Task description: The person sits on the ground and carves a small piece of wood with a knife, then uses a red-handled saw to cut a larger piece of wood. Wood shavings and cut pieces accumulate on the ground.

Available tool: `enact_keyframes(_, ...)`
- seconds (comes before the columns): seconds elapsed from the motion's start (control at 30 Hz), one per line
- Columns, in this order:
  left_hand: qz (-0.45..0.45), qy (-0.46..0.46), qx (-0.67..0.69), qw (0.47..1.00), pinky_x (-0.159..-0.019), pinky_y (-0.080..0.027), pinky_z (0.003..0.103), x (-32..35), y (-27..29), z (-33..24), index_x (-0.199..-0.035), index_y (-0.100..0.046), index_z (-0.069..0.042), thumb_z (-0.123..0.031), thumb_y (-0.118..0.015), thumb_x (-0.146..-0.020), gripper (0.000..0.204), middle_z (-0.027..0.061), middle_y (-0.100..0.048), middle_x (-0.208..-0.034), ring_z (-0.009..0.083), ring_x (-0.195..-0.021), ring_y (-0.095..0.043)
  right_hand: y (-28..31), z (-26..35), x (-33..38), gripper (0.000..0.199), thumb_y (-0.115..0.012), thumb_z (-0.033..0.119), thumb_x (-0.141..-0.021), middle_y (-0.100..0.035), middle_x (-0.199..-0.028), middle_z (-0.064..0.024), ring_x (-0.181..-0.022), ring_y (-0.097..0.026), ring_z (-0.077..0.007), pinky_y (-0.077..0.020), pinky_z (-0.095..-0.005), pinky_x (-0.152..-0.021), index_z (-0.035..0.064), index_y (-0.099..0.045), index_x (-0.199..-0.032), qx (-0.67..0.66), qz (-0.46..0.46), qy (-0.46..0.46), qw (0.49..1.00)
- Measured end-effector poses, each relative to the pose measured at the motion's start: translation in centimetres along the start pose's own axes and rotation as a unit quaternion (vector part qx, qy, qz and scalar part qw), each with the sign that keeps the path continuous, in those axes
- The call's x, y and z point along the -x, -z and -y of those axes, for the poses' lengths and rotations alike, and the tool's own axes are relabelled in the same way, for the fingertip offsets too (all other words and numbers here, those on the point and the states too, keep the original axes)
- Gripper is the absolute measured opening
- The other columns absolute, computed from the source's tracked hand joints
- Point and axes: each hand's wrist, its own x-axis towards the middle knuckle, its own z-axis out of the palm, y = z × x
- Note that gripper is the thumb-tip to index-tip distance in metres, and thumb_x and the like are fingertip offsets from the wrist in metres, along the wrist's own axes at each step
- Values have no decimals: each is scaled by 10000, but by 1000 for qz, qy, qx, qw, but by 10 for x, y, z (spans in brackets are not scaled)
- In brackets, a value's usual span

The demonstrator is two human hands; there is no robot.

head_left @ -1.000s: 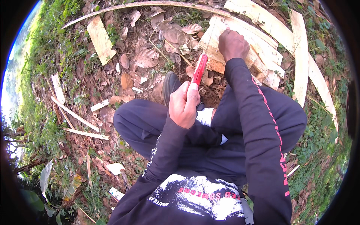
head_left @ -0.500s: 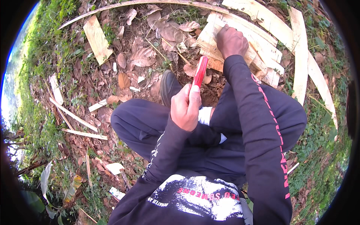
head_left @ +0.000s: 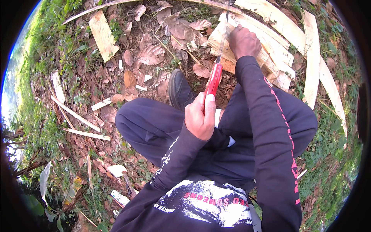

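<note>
Left hand (head_left: 200,116) fisted on red handle of long knife (head_left: 213,79); blade runs straight away from body toward the pale wood slat (head_left: 226,36) on the ground, pinned by curled right hand (head_left: 244,40), the nearer hand.

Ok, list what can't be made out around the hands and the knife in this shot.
- Head view: the knife blade tip runs off the top edge of the picture.
- The left hand covers the lower part of the red handle.
- The right hand hides the spot it presses on the pale wood strips.
- Whether the blade edge touches the wood: too thin to tell.
- The right foot is hidden under the legs; only the dark shoe shows.
</note>
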Motion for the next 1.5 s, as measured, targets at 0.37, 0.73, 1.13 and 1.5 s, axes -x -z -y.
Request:
enact_keyframes(0.37, 21, 37, 86, 995, -524, -262, 226, -5, 10, 5, -742, -479, -56, -253, -485, -1052, 368, -35, -428, -633, 38, -562, -337, 10, 2, 1, 562, -337, 352, -996, -705, -950, -296, -899, -693, -446, -515, -496, -876, -25, -747, -923, -3, 58, -7, 998)
enact_keyframes(0.73, 27, 34, 80, 996, -530, -267, 226, -3, 10, 8, -748, -483, -49, -259, -482, -1052, 369, -30, -435, -638, 40, -569, -345, 2, 2, 0, 533, -365, 295, -1002, -718, -805, -245, -769, -705, -372, -505, -485, -819, -13, -757, -809, -6, 33, -8, 999)
enact_keyframes(1.13, 24, 30, 37, 999, -534, -290, 240, -4, 11, 1, -732, -484, -42, -252, -477, -1044, 376, -23, -440, -624, 53, -564, -358, 3, -1, -1, 568, -339, 337, -1006, -706, -874, -295, -808, -701, -426, -525, -487, -842, -29, -748, -859, -8, 53, 1, 999)
enact_keyframes(1.5, 27, 64, 56, 996, -528, -269, 239, -4, 15, -6, -726, -471, -54, -259, -479, -1047, 381, -32, -425, -648, 45, -567, -330, 2, -1, -1, 564, -349, 348, -999, -707, -900, -294, -835, -699, -441, -523, -496, -852, -32, -750, -883, -12, 40, -1, 999)
